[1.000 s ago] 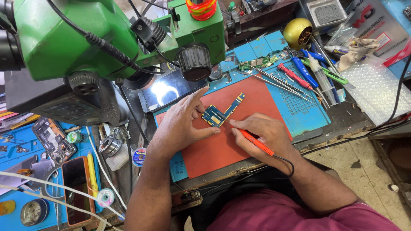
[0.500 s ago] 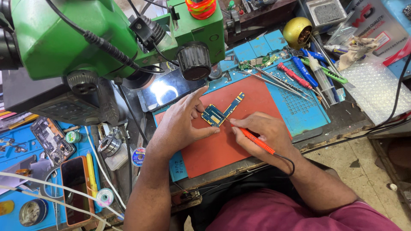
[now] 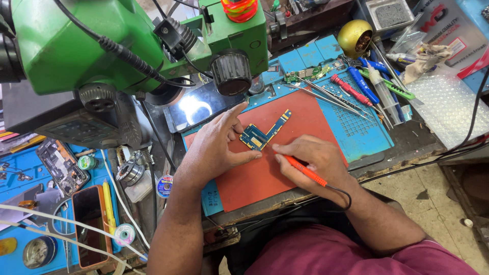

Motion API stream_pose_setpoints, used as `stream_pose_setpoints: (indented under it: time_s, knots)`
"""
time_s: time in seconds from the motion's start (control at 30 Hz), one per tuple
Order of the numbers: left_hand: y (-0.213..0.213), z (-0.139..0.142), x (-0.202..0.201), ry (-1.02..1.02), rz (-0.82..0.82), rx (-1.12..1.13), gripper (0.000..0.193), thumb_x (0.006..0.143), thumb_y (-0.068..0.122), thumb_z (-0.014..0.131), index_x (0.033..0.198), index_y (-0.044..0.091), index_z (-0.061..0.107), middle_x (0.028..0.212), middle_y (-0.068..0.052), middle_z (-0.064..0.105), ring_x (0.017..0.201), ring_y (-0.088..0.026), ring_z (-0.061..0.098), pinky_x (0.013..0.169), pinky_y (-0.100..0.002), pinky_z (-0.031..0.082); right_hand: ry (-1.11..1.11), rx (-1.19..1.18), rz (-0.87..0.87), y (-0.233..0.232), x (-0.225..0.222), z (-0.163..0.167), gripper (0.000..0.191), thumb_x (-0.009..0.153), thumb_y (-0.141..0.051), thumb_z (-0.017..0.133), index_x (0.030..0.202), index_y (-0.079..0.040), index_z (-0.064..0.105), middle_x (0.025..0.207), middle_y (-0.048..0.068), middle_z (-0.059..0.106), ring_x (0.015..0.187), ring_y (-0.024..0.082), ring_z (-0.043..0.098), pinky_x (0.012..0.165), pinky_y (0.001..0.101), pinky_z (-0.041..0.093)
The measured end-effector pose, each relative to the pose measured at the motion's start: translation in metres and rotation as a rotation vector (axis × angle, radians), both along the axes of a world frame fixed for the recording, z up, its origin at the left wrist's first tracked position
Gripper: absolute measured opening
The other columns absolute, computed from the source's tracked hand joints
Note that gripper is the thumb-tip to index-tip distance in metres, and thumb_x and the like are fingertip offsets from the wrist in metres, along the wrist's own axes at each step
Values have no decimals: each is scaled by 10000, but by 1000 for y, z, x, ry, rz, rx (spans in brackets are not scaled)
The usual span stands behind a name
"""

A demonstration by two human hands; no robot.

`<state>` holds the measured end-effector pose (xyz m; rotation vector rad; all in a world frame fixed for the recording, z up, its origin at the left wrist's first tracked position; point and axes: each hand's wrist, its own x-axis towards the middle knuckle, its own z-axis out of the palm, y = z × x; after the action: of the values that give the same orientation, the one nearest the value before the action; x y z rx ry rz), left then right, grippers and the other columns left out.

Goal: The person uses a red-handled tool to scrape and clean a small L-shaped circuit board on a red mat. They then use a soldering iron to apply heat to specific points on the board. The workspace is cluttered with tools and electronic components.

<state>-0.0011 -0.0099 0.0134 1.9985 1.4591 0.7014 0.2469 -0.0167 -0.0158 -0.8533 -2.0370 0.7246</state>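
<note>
A small blue L-shaped circuit board (image 3: 262,133) lies on a red work mat (image 3: 265,173). My left hand (image 3: 216,145) rests on the mat just left of the board, thumb and forefinger touching its edges. My right hand (image 3: 313,160) grips a thin orange soldering iron (image 3: 304,170) with a black cord, its tip pointing at the board's lower right corner.
A green microscope (image 3: 127,40) hangs over the bench's left. A phone (image 3: 201,107) lies under its lens. Tweezers, screwdrivers (image 3: 351,90) and a brass tip-cleaner pot (image 3: 355,36) crowd the blue mat (image 3: 356,127) at right. Solder spools, a second phone (image 3: 90,224) and parts lie left.
</note>
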Motion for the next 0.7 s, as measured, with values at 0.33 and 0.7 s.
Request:
stream_pose_setpoints:
  time_s: [0.33, 0.7]
  knots:
    - [-1, 3, 1, -12, -20, 29, 1017, 617, 288, 964, 1479, 28, 491, 1047, -80, 639, 879, -196, 623, 822, -327, 551, 22, -2, -41, -1, 0, 3, 228, 833, -53, 778, 1059, -30, 765, 811, 82, 719, 699, 187, 691, 614, 302, 530]
    - [-1, 0, 0, -50, -56, 85, 989, 659, 267, 954, 1492, 29, 476, 1074, -82, 652, 922, -197, 655, 831, -323, 561, 6, 33, -15, -2, 1, 4, 224, 825, -24, 775, 1048, -20, 759, 836, 90, 724, 724, 202, 697, 643, 300, 538]
